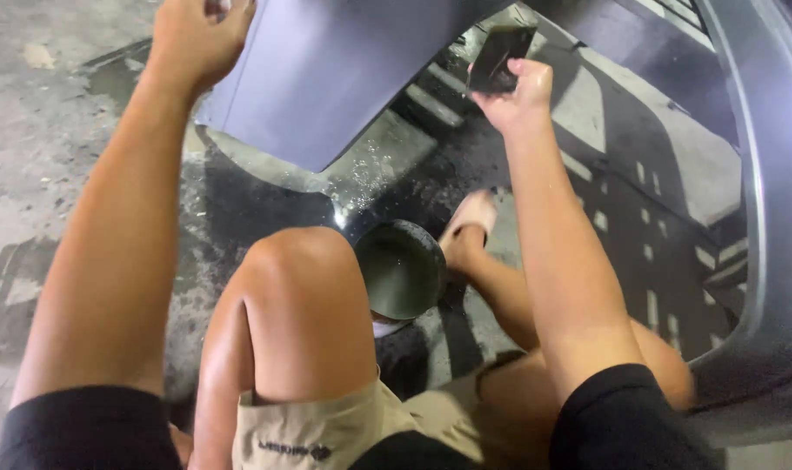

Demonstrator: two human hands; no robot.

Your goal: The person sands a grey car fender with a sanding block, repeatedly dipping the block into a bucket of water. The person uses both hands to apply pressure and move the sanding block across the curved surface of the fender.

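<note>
1. The right hand (519, 91) is raised and closed around a small dark flat piece, perhaps a sponge or abrasive pad (497, 59), pinched between thumb and fingers and held against or just beside the underside of a large grey smooth panel (326, 70).
2. The left hand (197, 35) reaches up to the grey panel's upper edge. Its fingers curl out of sight, so whether it grips or merely steadies the panel cannot be told.
3. A round dark metal bowl holding water (402, 268) sits on the ground between the knees, just beside the sandalled foot (468, 228).
4. Judging by the wet, dark patch under the panel, wet rubbing seems well underway; how much surface remains cannot be told.
5. The floor is rough stained concrete (39, 113), lit from above. A second curved grey body part (774, 218) stands at the right.
</note>
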